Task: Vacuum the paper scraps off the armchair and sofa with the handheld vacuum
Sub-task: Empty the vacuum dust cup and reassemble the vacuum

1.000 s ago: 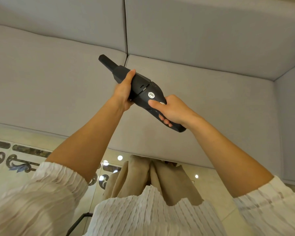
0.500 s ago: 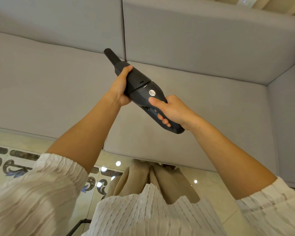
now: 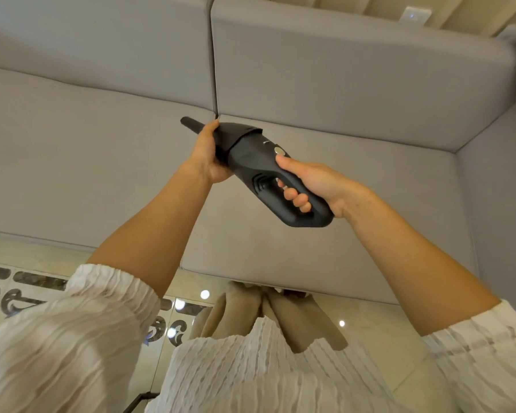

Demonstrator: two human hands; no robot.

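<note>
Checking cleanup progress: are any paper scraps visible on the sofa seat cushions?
No: the grey sofa cushions in view look bare, with the handheld vacuum held over them by both hands.

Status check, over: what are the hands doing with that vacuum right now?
Right hand gripping vacuum handle. Left hand holding front section by the nozzle. Vacuum held above grey sofa. No paper scraps visible, nothing in the way.
</note>
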